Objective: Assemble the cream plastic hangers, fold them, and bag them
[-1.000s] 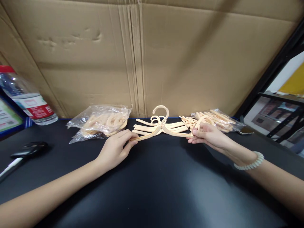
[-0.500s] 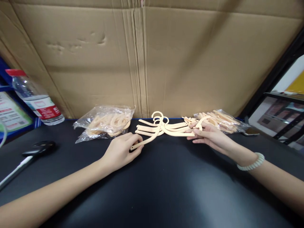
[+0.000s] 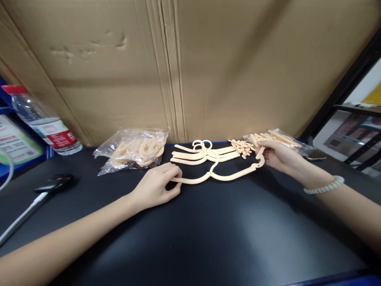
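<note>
My left hand (image 3: 162,182) pinches the left end of a cream plastic clothes hanger (image 3: 235,175), held just in front of a stack. Its hook points up and away from me. At the hanger's right end, my right hand (image 3: 276,158) grips a small curved, hook-shaped piece (image 3: 260,159) of the same colour. The piece meets the end of the hanger arm; whether they are joined I cannot tell. Behind lie several similar hangers (image 3: 190,156), stacked with hooks to the back. A pile of small cream pieces (image 3: 242,148) is beside the stack's right ends.
To the left is a clear plastic bag (image 3: 133,149) of curved cream parts. Another bag (image 3: 276,137) with straight parts lies at the right, near a phone (image 3: 315,155). A water bottle (image 3: 50,123) and a black mouse-like device (image 3: 56,182) with white cable stand left. Cardboard (image 3: 223,71) walls the back.
The hanger has come nearer and turned roughly level, apart from the stack. My right hand has moved right and up with the curved piece, now at the hanger's right end. The view shifted slightly.
</note>
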`<action>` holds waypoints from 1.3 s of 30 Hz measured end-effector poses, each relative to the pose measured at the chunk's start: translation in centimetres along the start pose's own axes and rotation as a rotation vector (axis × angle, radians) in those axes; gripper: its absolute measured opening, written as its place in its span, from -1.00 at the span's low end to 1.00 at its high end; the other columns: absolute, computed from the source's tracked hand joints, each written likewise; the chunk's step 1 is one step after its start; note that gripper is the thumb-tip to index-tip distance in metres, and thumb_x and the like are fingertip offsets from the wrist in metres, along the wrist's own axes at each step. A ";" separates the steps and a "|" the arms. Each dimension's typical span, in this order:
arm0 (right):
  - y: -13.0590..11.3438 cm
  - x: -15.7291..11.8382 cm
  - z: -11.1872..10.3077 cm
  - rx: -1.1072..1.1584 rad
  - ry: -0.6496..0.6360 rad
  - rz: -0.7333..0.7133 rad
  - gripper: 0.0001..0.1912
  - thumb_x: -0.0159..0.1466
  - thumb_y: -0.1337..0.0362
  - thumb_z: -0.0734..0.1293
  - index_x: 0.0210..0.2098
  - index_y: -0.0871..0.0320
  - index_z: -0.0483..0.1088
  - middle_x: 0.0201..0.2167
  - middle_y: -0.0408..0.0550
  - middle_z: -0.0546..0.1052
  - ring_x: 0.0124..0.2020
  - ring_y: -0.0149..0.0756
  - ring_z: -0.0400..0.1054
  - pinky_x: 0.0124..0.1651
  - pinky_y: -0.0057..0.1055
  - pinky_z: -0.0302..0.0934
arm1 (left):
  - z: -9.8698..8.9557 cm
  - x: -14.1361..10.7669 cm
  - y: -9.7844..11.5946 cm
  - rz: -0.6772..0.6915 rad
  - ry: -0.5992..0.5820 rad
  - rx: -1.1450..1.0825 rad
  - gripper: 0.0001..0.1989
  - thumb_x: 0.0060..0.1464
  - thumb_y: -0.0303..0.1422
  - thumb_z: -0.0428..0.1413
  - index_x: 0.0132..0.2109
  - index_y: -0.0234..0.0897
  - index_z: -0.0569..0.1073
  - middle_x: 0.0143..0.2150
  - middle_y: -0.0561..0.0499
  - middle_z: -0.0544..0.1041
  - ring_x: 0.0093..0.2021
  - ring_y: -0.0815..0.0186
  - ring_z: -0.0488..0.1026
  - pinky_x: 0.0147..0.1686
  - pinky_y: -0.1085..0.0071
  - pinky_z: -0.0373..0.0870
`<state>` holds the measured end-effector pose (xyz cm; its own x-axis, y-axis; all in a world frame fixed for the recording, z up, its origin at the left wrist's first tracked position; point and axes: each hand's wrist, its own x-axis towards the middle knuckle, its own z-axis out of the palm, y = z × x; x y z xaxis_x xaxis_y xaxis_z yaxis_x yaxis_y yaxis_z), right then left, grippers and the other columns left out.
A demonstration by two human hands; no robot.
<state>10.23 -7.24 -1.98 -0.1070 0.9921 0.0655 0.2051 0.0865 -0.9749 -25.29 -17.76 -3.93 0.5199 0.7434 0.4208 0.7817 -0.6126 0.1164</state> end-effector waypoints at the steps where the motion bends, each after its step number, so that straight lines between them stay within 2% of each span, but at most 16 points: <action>1: 0.0 0.0 -0.1 0.036 0.012 0.012 -0.71 0.14 0.14 0.28 -0.63 0.14 0.28 -0.62 -0.07 0.37 -0.57 -0.35 0.26 -0.45 -0.34 0.20 | 0.0 0.0 0.0 0.000 -0.008 -0.014 -0.96 0.08 -0.45 0.00 -0.29 -0.23 0.33 -0.35 0.02 0.41 -0.36 0.30 0.37 -0.36 0.43 0.29; 7: 0.3 0.7 -1.3 0.150 0.162 -0.024 -0.58 0.14 0.07 0.27 -0.69 0.09 0.05 -0.70 -0.17 0.18 -0.58 -0.40 0.15 -0.47 -0.39 0.10 | -0.3 0.1 0.1 0.019 -0.055 -0.075 -0.96 0.08 -0.44 0.00 -0.31 -0.24 0.33 -0.32 0.00 0.41 -0.32 0.28 0.36 -0.31 0.40 0.31; 9: 0.3 0.9 -1.5 0.143 0.213 -0.059 -0.56 0.10 0.06 0.32 -0.71 0.10 0.05 -0.70 -0.17 0.19 -0.57 -0.39 0.13 -0.47 -0.39 0.09 | -0.3 0.2 0.2 0.028 -0.070 -0.083 -0.96 0.07 -0.44 0.00 -0.33 -0.24 0.33 -0.31 -0.01 0.42 -0.30 0.26 0.36 -0.29 0.38 0.31; 11: -0.1 0.6 -1.3 0.053 0.176 -0.135 -0.58 0.09 0.04 0.34 -0.71 0.11 0.12 -0.66 -0.16 0.25 -0.53 -0.38 0.15 -0.45 -0.40 0.09 | -0.4 0.2 0.2 0.033 -0.080 -0.084 -0.97 0.05 -0.44 0.00 -0.33 -0.24 0.32 -0.31 -0.02 0.43 -0.29 0.25 0.36 -0.28 0.37 0.31; 13: -0.6 0.0 -0.9 -0.120 0.004 -0.219 -0.62 0.07 0.04 0.39 -0.68 0.13 0.25 -0.61 -0.13 0.33 -0.49 -0.36 0.20 -0.42 -0.40 0.11 | -0.4 0.3 0.2 0.038 -0.089 -0.087 -0.98 0.04 -0.44 0.00 -0.33 -0.24 0.32 -0.31 -0.03 0.42 -0.29 0.24 0.36 -0.27 0.35 0.31; 16: -1.4 -1.4 0.1 -0.466 -0.442 -0.308 -0.74 0.07 0.07 0.44 -0.49 0.14 0.45 -0.48 -0.10 0.47 -0.42 -0.31 0.31 -0.36 -0.38 0.18 | -0.3 0.3 0.2 0.049 -0.097 -0.095 -0.99 0.04 -0.43 0.01 -0.33 -0.25 0.31 -0.31 -0.03 0.41 -0.28 0.23 0.35 -0.27 0.35 0.30; 17: -1.4 -1.8 0.4 -0.553 -0.550 -0.336 -0.75 0.08 0.08 0.44 -0.42 0.14 0.48 -0.44 -0.08 0.50 -0.39 -0.28 0.33 -0.33 -0.36 0.20 | -0.3 0.2 0.2 0.054 -0.097 -0.098 -0.99 0.04 -0.43 0.01 -0.33 -0.24 0.31 -0.32 -0.02 0.41 -0.29 0.23 0.35 -0.27 0.35 0.29; 19: -1.3 -2.4 1.0 -0.706 -0.677 -0.421 -0.75 0.14 0.07 0.39 -0.33 0.14 0.48 -0.37 -0.05 0.51 -0.34 -0.26 0.36 -0.29 -0.35 0.24 | -0.3 0.2 0.2 0.063 -0.092 -0.102 -0.99 0.05 -0.43 0.01 -0.34 -0.24 0.30 -0.33 -0.01 0.40 -0.29 0.23 0.34 -0.28 0.35 0.28; 24: -0.6 -2.5 1.8 -0.785 -0.696 -0.481 -0.75 0.24 0.11 0.31 -0.40 0.17 0.44 -0.47 -0.08 0.48 -0.44 -0.33 0.33 -0.38 -0.40 0.21 | -0.3 0.1 0.1 0.082 -0.089 -0.110 -0.97 0.08 -0.43 -0.01 -0.33 -0.24 0.29 -0.34 -0.02 0.40 -0.29 0.23 0.33 -0.28 0.34 0.27; 39: 0.4 -2.2 2.1 -0.788 -0.578 -0.589 -0.79 0.25 0.16 0.32 -0.41 0.18 0.44 -0.51 -0.11 0.44 -0.51 -0.38 0.26 -0.46 -0.45 0.12 | -0.4 0.3 0.0 0.013 -0.079 -0.054 -0.96 0.06 -0.45 -0.02 -0.34 -0.24 0.29 -0.31 -0.04 0.40 -0.23 0.17 0.31 -0.22 0.27 0.28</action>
<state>8.56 -9.55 -2.99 -0.7787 0.6061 0.1619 0.5068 0.7599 -0.4072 -25.29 -17.63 -3.45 0.5572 0.7526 0.3510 0.7559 -0.6346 0.1608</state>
